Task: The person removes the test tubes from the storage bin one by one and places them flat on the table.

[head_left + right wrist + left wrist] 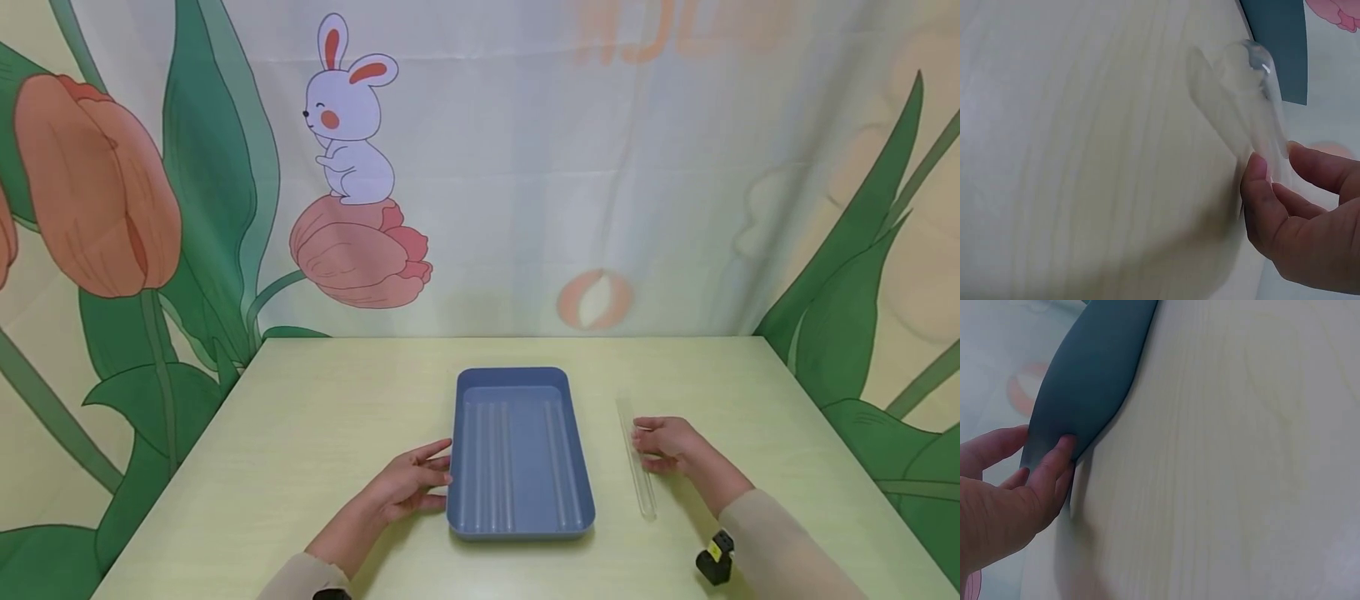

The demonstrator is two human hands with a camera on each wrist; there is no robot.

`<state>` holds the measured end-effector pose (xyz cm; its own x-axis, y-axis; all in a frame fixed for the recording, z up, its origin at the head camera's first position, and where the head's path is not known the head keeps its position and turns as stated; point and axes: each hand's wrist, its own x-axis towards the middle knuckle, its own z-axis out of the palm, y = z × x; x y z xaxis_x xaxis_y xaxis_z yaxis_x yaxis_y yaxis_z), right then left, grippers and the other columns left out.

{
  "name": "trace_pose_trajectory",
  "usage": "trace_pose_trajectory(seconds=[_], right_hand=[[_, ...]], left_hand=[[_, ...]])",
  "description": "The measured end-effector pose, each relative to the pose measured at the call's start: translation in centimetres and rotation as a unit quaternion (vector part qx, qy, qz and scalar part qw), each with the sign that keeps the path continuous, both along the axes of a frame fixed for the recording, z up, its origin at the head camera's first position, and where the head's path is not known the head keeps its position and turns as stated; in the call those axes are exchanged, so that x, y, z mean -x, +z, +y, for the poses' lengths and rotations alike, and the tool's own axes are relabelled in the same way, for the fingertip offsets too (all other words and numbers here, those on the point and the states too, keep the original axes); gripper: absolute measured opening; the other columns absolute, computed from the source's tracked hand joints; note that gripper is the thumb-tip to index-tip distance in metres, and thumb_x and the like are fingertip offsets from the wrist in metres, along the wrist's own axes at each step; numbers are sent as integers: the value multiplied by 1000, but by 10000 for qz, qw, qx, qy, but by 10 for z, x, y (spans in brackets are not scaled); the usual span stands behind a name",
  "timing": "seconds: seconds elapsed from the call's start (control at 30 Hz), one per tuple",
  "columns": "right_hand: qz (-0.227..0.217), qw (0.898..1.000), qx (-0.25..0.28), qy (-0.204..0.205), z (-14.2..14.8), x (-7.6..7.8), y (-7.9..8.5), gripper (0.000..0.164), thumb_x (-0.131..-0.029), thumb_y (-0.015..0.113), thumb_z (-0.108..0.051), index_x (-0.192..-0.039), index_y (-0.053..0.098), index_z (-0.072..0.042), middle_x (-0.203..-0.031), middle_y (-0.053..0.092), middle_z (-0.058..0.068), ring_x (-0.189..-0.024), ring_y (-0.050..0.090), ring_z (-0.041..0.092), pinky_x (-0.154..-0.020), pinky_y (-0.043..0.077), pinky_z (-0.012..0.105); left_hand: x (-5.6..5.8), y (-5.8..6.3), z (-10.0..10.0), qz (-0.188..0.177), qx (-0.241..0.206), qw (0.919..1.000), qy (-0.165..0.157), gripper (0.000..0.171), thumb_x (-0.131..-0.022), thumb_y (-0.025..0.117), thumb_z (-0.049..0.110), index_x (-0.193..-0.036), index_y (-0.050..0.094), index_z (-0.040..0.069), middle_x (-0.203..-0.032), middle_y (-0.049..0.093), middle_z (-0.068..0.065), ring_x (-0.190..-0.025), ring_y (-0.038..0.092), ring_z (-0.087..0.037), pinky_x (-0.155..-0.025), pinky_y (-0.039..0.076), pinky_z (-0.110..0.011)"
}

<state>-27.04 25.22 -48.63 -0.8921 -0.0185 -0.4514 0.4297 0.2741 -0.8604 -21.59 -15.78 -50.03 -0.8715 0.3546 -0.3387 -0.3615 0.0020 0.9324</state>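
Tray (531,467) seems steadied by left hand (411,483), fingers apart against it; right hand (671,443) pinches clear tube (642,492) midway, likely for balance.

This looks like a staged set: printed cartoon backdrop (495,183) behind pale table (330,408)

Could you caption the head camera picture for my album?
On a pale table, a left hand touches a blue tray while the right hand holds a clear tube beside it.
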Motion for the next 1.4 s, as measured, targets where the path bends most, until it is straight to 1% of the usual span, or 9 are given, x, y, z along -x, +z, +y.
trace_pose_trajectory(seconds=[0.27, 0.5, 0.6, 0.83, 0.93, 1.03, 1.17, 1.27, 1.4], right_hand=[[84, 9996, -270, 85, -6, 1, -1, 59, -97, 59, 4, -151, 36, 12, -107, 67, 6, -75, 57, 5, -65, 57, 23], [165, 9985, -449, 248, -10, -1, 0, 60, -98, 58, 4, -152, 34, 14, -123, 64, 20, -79, 59, 6, -67, 57, 25], [182, 9982, -534, 224, -12, -1, 1, 59, -98, 57, 4, -151, 35, 15, -128, 61, 24, -80, 59, 6, -68, 57, 25], [213, 9968, -757, 106, -18, -1, -1, 56, -97, 59, 4, -149, 39, 14, -115, 61, 17, -82, 57, 10, -67, 56, 25], [207, 9966, -788, 93, -18, -1, -1, 56, -98, 58, 4, -149, 39, 14, -116, 61, 17, -83, 56, 11, -67, 56, 25], [201, 9965, -807, 81, -19, -2, 1, 56, -98, 58, 4, -150, 39, 14, -121, 61, 20, -86, 57, 12, -68, 56, 25], [195, 9965, -805, 122, -19, -2, 3, 56, -99, 57, 3, -150, 37, 14, -134, 57, 28, -91, 58, 13, -69, 56, 25], [179, 9963, -813, 190, -19, -3, 4, 55, -101, 55, 0, -151, 36, 15, -144, 51, 33, -96, 60, 14, -70, 57, 25], [158, 9960, -845, 260, -19, -2, 4, 56, -102, 55, -2, -151, 35, 15, -151, 46, 34, -100, 62, 15, -71, 57, 24]], left_hand=[[-2, 0, 0, 38, -29, 10000, 13, 74, -96, 56, -6, -162, 23, 0, -164, 26, -33, -109, 66, -14, -84, 60, -34], [-2, -1, -2, 57, -65, 10000, -38, 74, -97, 55, -6, -162, 21, 0, -164, 26, -33, -106, 66, -11, -81, 60, -31], [-2, -2, -2, 53, -75, 10000, -32, 74, -97, 55, -6, -162, 21, 0, -164, 26, -32, -106, 65, -10, -81, 60, -31], [-2, -5, -3, 72, -52, 9999, -66, 73, -97, 56, -4, -162, 22, 0, -164, 25, -32, -110, 65, -12, -84, 60, -32], [-1, -6, -2, 78, -39, 9999, -58, 73, -97, 56, -4, -162, 23, 0, -164, 26, -32, -114, 65, -14, -87, 60, -35], [-1, -4, -2, 90, -11, 10000, -28, 72, -97, 56, -5, -162, 23, 0, -164, 26, -32, -122, 62, -20, -92, 59, -39], [-2, -2, -1, 94, 41, 9999, -11, 71, -97, 55, -4, -161, 24, -1, -164, 27, -32, -132, 58, -28, -96, 58, -42], [-2, -1, 0, 74, 74, 9999, 12, 71, -98, 55, -4, -161, 25, -1, -164, 27, -31, -134, 57, -30, -96, 58, -42], [-2, 0, 0, 65, 82, 9999, 31, 70, -98, 55, -4, -161, 26, -2, -164, 27, -31, -133, 58, -29, -95, 59, -41]])
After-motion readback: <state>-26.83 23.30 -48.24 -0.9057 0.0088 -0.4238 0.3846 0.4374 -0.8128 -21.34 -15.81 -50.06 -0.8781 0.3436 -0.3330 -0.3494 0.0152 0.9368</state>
